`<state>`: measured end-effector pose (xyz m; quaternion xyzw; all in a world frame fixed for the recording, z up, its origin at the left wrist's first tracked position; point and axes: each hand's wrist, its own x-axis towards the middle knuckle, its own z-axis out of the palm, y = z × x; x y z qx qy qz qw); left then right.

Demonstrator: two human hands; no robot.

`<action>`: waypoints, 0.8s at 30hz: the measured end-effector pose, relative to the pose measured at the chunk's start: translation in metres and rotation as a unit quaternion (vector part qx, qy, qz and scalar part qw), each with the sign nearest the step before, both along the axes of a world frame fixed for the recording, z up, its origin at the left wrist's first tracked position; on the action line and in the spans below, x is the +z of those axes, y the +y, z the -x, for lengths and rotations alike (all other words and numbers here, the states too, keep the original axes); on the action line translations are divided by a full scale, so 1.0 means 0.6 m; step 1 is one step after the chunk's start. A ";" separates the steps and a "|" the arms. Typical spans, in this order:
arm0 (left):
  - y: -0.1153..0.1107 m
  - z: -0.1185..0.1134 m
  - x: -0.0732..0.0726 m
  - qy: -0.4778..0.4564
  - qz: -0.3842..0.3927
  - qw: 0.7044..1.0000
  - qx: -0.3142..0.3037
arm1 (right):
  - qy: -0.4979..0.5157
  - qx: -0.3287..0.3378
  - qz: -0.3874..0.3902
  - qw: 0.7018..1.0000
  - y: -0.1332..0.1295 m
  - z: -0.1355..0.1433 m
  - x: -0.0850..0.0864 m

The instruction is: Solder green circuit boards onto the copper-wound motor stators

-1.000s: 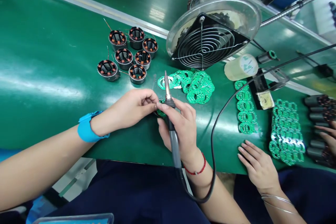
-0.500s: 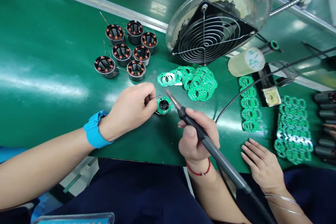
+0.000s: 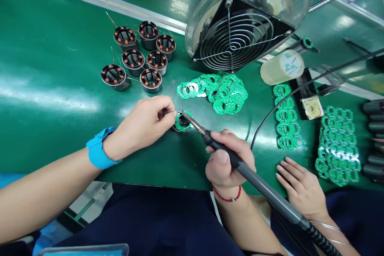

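A round green circuit board [image 3: 181, 128] sits on top of a motor stator on the bench, with a dark opening in its middle. Thumb and fingers of my left hand [image 3: 145, 125] are pinched together at the board's left edge; what lies between them is too small to make out. My right hand [image 3: 229, 162] grips a soldering iron [image 3: 255, 178] like a pen. Its tip reaches the upper part of the board, close to my left fingertips. Whether the tip touches metal there cannot be seen clearly.
Several wound stators [image 3: 133, 62] with upright wire ends stand at the back left. Loose green boards [image 3: 229, 94] lie below a fan [image 3: 237, 36]. Farther right are board panels [image 3: 337, 144], a sponge holder [image 3: 312, 108], a pale roll [image 3: 282, 68] and another person's hand [image 3: 303, 186].
The soldering iron's tip has moved left and slightly down onto the board. My left hand stays pinched at the board's edge. The whole view has shifted slightly.
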<state>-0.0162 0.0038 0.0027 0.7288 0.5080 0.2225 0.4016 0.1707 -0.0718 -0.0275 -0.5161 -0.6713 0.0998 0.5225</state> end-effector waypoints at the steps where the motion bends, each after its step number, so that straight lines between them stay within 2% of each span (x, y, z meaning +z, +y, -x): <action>1: 0.000 0.001 -0.001 0.001 -0.002 1.000 -0.001 | 0.013 0.004 -0.007 1.000 0.000 -0.002 0.001; 9: 0.000 -0.002 0.001 0.022 -0.013 1.000 0.010 | 0.066 0.043 0.004 0.997 0.006 0.009 0.003; 15: 0.001 -0.002 0.001 0.038 -0.032 0.999 0.003 | 0.055 0.047 -0.014 0.997 0.004 0.005 -0.004; 17: 0.001 -0.003 0.001 0.038 -0.033 0.999 0.000 | 0.053 0.046 0.001 0.998 0.006 0.004 -0.004; 20: 0.001 -0.005 0.003 0.038 -0.032 0.999 0.000 | 0.003 0.060 0.061 0.996 0.015 0.006 0.000; 24: 0.002 0.000 0.002 0.041 -0.027 0.999 0.001 | -0.103 0.114 0.130 0.980 0.031 0.021 0.003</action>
